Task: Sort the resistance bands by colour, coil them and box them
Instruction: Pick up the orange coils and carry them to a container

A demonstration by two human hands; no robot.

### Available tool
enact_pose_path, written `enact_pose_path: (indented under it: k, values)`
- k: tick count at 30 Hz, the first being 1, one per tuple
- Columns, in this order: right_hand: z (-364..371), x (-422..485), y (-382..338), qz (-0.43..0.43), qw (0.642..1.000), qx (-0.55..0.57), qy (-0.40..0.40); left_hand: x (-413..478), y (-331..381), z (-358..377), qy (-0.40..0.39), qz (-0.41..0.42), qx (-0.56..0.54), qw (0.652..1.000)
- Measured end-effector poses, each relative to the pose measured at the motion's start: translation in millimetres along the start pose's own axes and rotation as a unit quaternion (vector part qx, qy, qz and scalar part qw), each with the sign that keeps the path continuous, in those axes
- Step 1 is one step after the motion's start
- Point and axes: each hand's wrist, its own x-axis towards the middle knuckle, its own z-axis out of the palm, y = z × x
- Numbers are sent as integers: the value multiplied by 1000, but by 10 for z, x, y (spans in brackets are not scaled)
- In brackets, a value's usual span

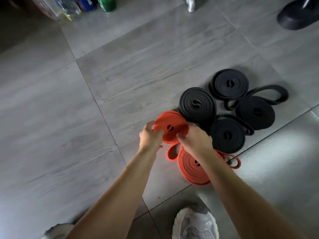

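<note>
A coiled orange band (pixel 170 125) is held between both hands just above the grey tiled floor (pixel 103 83). My left hand (pixel 150 137) grips its left edge and my right hand (pixel 195 139) grips its right edge, fingers curled over the coil. A loose orange loop (pixel 171 153) hangs below it. A second coiled orange band (pixel 191 167) lies flat under my right wrist, its tail (pixel 232 161) trailing right. Several coiled black bands lie together to the right: (pixel 196 104), (pixel 229 83), (pixel 227 134), (pixel 255 112). No box is in view.
Bottles and a green can (pixel 107 3) stand at the top left edge. A crumpled silver object (pixel 190 5) and a dark rounded base (pixel 298 16) sit at the top. My grey shoe (pixel 195 223) is at the bottom, beside another shoe tip (pixel 57 230).
</note>
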Motion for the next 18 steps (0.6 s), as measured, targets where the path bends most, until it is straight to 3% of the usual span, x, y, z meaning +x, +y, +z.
enact_pose_path:
  k: [4, 8, 13, 18]
  values:
    - [37, -144, -191, -54, 993, 97, 47, -149, 168, -328, 52, 72, -15, 996]
    - [-321, -324, -121, -89, 974, 193, 74, -584, 334, -425, 2, 90, -76, 993]
    - [-781, -638, 331, -58, 979, 178, 84, -1089, 347, -212, -126, 56, -108, 985]
    - [-612, -694, 738, 24, 997, 77, -2, -1183, -46, 55, -191, -13, -23, 981]
